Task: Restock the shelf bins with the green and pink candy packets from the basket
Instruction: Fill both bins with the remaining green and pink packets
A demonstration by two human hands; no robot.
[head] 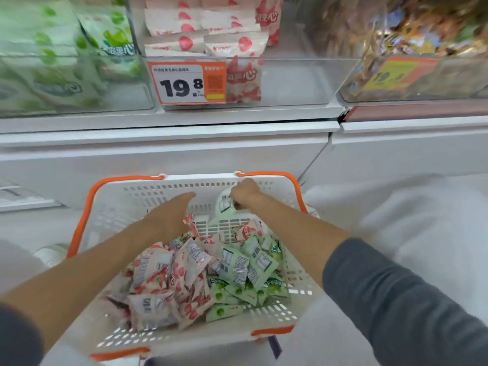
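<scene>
Orange 19.8 price tag [188,83], mixed wrapped sweets [412,35] far right

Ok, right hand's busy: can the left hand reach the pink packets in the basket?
Probably yes: the left hand is open over the basket, just above the uncovered pink packets, nothing between. The right hand pinches a green packet at the far wall.

White shelving [163,154], orange price tag [187,83]
</scene>
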